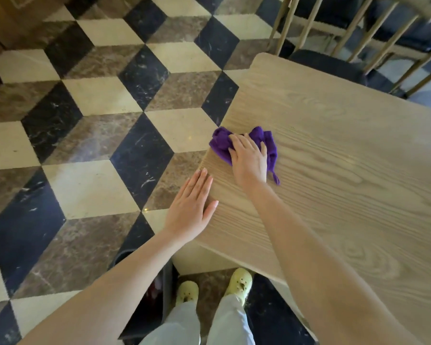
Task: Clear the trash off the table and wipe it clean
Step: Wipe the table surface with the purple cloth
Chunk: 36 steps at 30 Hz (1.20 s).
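A light wooden table (334,150) fills the right half of the head view. On it, close to the left edge, lies a crumpled purple cloth (220,141). My right hand (249,159) presses flat on top of the cloth, fingers spread over it. My left hand (193,205) rests flat on the table's left edge nearer to me, fingers together and stretched out, holding nothing. No trash shows on the visible tabletop.
A dark bin (157,302) stands on the floor below my left forearm, by my feet. Dark-seated chairs with pale wooden legs (334,63) stand at the table's far side. The checkered marble floor (85,120) lies to the left.
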Each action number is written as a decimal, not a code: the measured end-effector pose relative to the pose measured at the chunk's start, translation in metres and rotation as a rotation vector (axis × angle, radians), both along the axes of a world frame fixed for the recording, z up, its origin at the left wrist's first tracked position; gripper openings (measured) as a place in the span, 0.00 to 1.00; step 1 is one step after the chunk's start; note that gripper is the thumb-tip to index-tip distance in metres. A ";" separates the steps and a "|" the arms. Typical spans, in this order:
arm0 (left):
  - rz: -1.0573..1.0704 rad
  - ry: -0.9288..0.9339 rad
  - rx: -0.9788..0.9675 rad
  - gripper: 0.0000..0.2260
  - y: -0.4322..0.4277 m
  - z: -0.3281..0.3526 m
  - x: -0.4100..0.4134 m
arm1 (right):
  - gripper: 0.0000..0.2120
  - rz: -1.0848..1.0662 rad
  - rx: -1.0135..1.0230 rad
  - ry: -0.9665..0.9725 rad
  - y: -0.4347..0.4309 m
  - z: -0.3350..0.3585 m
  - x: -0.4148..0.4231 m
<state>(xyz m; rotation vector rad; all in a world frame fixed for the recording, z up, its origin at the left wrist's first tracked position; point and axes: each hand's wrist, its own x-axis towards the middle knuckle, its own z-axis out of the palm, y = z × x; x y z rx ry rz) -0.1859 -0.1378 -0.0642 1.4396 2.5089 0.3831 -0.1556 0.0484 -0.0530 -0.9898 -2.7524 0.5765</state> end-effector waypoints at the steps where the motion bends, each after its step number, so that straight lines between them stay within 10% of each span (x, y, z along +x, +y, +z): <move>1: 0.024 -0.112 0.059 0.27 0.000 0.004 -0.002 | 0.18 -0.002 -0.017 0.010 -0.011 0.001 0.009; 7: 0.248 -0.619 0.293 0.22 -0.001 0.037 -0.009 | 0.18 -0.057 -0.055 -0.009 -0.079 0.002 0.048; 21: 0.142 -0.345 0.222 0.15 -0.045 0.032 0.007 | 0.26 -0.064 -0.099 -0.187 -0.183 0.010 0.096; 36: -0.229 -0.081 -0.231 0.21 0.035 0.106 0.028 | 0.38 -0.045 -0.348 -0.332 -0.096 0.087 0.145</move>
